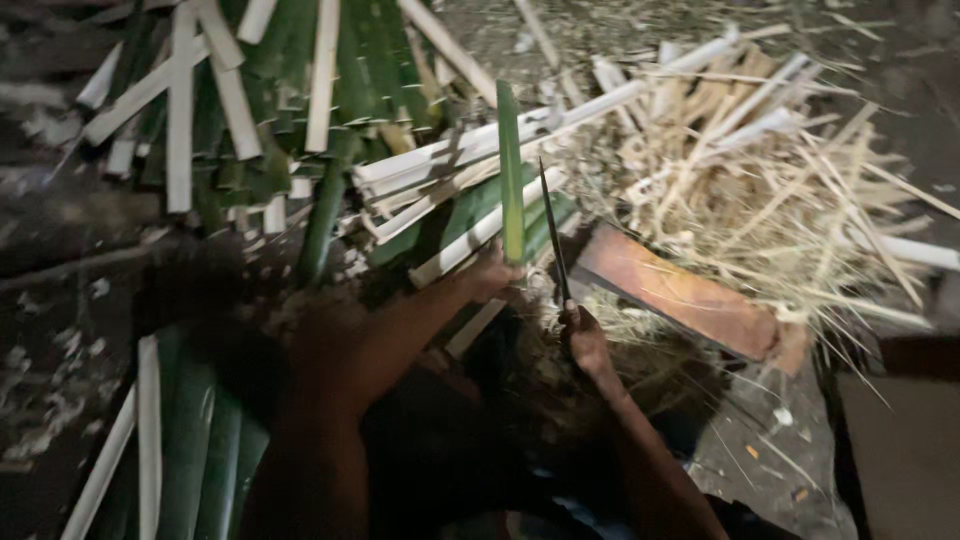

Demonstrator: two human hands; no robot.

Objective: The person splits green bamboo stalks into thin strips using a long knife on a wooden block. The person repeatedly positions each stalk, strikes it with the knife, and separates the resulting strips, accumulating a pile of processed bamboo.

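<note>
- Heaps of split bamboo slats [300, 110] and shavings [780, 190] are lying around a wooden block [680, 295].
- The left hand [490, 275] is gripping an upright green bamboo strip [511, 170].
- The right hand [583, 335], closed around a knife [553, 235], is setting the blade beside the strip; splitting looks underway, needing a steady downward push.

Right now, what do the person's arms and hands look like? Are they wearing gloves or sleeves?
No gloves and no sleeves in view. The left hand and right hand are both bare, and both forearms are bare as far as the picture shows. I can't see a watch, ring or bracelet, though the light is dim. Dark clothing shows low down, between the arms.
</note>
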